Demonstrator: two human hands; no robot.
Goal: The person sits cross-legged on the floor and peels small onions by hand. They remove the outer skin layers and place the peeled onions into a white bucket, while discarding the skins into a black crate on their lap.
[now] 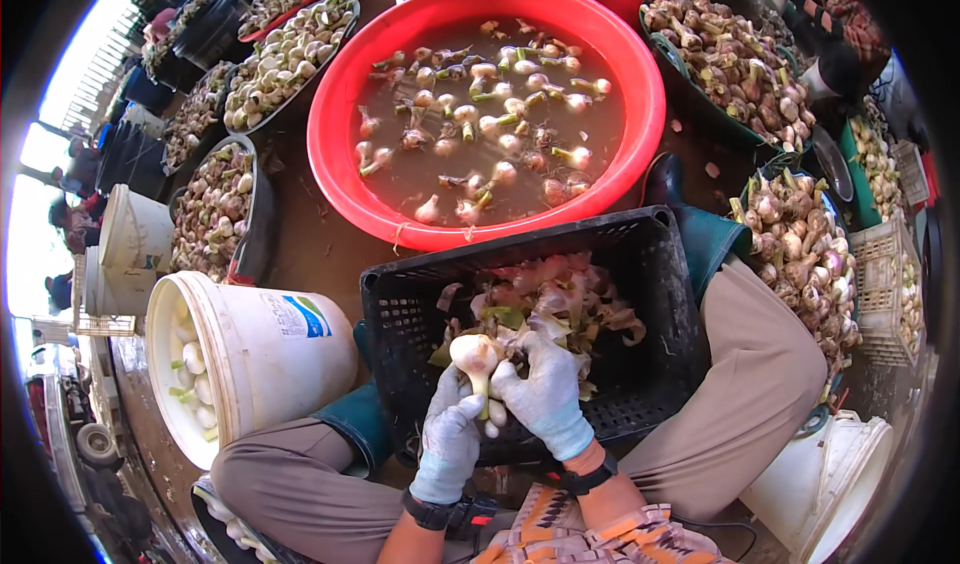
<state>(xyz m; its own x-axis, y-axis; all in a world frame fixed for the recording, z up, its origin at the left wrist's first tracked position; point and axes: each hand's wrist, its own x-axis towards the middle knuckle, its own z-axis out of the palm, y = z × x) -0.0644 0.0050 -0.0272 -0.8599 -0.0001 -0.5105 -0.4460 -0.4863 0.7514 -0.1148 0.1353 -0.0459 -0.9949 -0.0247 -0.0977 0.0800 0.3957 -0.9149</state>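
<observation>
In my gloved left hand point(450, 432) is a garlic bulb point(476, 354), held upright by its pale green stem, the rounded root end on top. My gloved right hand point(545, 389) closes in from the right, its thumb and curled fingers against the bulb's side and stem. Some of its fingertips are hidden behind the stem. Both hands are over the near part of a black plastic crate point(640, 364), set between my legs. Loose garlic skins point(560, 299), pinkish and pale, are heaped in it.
Beyond the crate stands a red tub point(335, 154) of murky water with floating garlic. A tipped white bucket point(270, 349) of peeled bulbs lies left. Unpeeled garlic point(795, 244) fills a container at right, near another white bucket point(825, 484). More garlic-filled tubs point(215, 204) surround me.
</observation>
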